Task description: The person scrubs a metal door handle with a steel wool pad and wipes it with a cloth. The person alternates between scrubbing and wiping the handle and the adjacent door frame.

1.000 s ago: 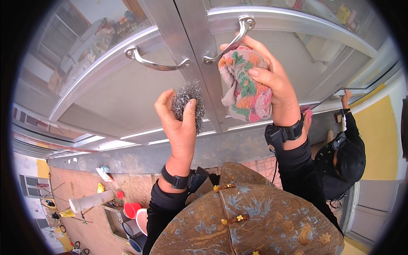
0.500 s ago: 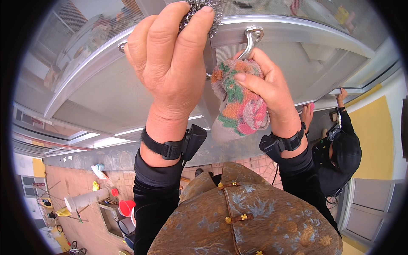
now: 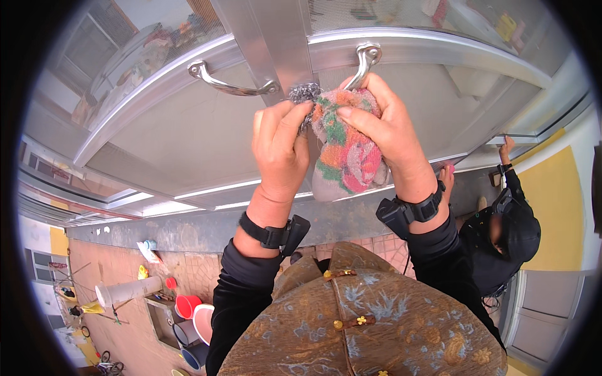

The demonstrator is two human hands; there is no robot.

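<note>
My left hand (image 3: 279,147) pinches a grey steel-wool scrubber (image 3: 303,94) against the metal frame between two door handles. My right hand (image 3: 385,128) grips a multicoloured cloth (image 3: 342,150) of orange, green and pink, bunched just under the right metal handle (image 3: 365,59). The two hands are close together, the scrubber touching the cloth's top edge. The left metal handle (image 3: 229,81) stands free to the left of my left hand. Both wrists wear black straps.
The handles belong to a grey aluminium double door (image 3: 188,131) with glass panels above. Another person in dark clothes (image 3: 508,232) works at the right, one hand on the frame. Red and white buckets (image 3: 191,310) and a pipe lie on the paved ground far below.
My left hand, raised close to the camera half a second ago, has come back down to the door frame with the scrubber, beside the cloth. The right hand stays under the right handle.
</note>
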